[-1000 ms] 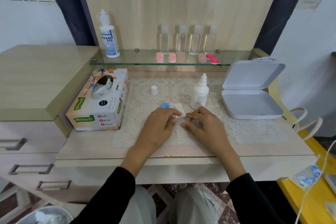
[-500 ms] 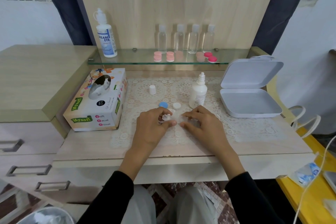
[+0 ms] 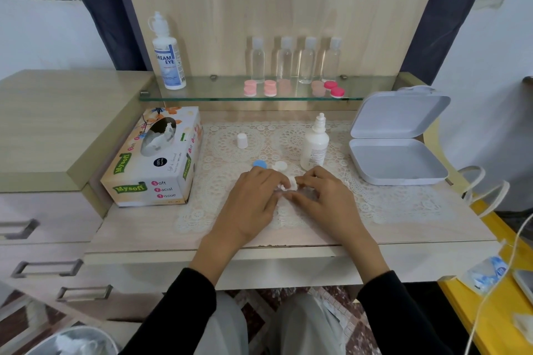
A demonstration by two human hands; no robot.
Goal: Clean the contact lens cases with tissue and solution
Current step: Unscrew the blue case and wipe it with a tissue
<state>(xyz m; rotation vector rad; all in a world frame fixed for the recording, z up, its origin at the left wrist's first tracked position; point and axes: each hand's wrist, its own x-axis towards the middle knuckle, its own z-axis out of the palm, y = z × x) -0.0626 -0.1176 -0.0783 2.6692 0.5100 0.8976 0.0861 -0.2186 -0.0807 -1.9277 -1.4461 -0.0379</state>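
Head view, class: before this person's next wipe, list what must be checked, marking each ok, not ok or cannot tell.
1. Tissue in grip: left hand pinches a white tissue wad: ok.
2. Steady hold on lens case: right hand covers it: cannot tell.
3. Lids off: blue cap and white cap lie on the lace mat behind the hands: ok.
4. Supply: solution bottle stands upright with its nozzle bare, and the bottle cap stands apart: ok.
5. Spare tissue: tissue box shows a sheet in its opening: ok.
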